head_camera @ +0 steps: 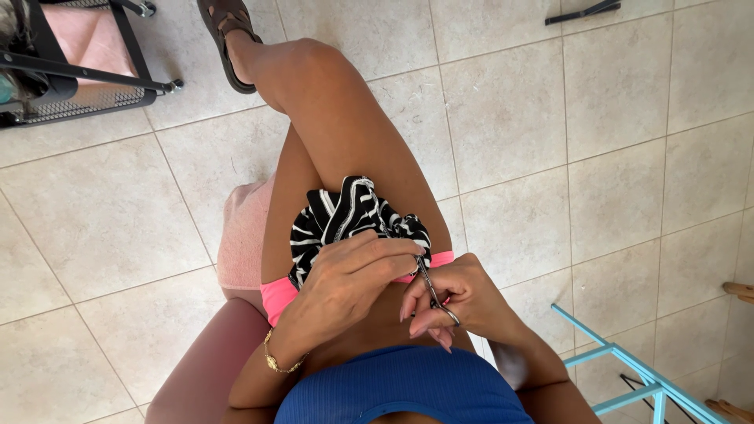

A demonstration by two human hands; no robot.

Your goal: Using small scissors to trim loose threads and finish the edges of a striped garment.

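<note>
Seated, legs crossed, I work in my lap over a tiled floor (550, 118). My right hand (455, 302) has its fingers curled shut around the handle loops of a pair of small scissors (433, 297), the blades angled up toward the cloth. My left hand (349, 279), a gold bracelet (276, 363) at the wrist, is pinched closed on the edge of a black-and-white striped garment (345, 212), which lies bunched on my thigh, its silver zipper showing along one fold. The scissor tips meet the cloth just beside my left fingertips (412, 250). To my right stands a light blue metal frame (628, 365). Beyond my knee, a brown sandal (224, 31) is on my foot. At far left sits a black wire rack (71, 74) holding pink fabric.
</note>
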